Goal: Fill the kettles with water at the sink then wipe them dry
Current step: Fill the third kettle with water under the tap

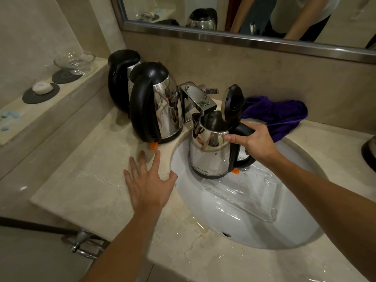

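Holding the open kettle (211,151) upright over the sink (254,231) by its handle, the right hand (254,143) keeps the mouth just under the tap (200,100); the left hand (150,180) lies flat, fingers spread, on the worktop (91,190) edge beside the basin, farther from the tap

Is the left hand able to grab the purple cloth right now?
Probably not easily. The left hand rests flat on the counter, and the purple cloth lies behind the sink on the far right. The open kettle and the right hand gripping its handle sit between them.
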The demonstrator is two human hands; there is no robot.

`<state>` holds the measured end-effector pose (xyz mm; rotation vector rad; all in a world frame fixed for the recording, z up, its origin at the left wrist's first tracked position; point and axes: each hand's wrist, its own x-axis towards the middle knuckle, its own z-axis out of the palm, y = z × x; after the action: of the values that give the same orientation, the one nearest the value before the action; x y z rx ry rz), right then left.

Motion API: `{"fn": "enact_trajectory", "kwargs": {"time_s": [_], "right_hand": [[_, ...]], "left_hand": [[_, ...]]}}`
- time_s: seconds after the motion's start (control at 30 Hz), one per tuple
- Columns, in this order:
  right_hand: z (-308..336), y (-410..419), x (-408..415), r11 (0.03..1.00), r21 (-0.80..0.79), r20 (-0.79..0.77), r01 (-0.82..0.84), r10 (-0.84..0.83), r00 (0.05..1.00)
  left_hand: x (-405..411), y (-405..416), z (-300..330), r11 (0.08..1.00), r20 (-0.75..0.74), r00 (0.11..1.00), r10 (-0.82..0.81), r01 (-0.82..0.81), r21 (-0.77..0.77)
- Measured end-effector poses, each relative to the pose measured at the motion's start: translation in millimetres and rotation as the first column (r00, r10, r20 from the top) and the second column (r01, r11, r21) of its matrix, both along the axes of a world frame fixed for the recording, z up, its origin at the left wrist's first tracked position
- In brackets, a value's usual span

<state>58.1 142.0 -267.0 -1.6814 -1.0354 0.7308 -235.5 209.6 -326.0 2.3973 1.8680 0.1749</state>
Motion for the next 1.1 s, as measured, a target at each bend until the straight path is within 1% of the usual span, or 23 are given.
{"fn": "enact_trajectory", "kwargs": {"time_s": [0.63, 1.1], "right_hand": [[-2.2, 0.4, 1.6, 1.000, 0.005, 0.019, -0.005, 0.005, 1.000], [2.1, -0.5, -2.1, 1.000, 0.008, 0.017, -0.006, 0.005, 1.000]], "left_hand": [[0.8, 0.6, -0.1, 1.000, -0.018, 1.000, 0.002, -0.002, -0.010], [-0.9, 0.7, -1.4, 1.000, 0.011, 1.000, -0.001, 0.001, -0.005]]}}
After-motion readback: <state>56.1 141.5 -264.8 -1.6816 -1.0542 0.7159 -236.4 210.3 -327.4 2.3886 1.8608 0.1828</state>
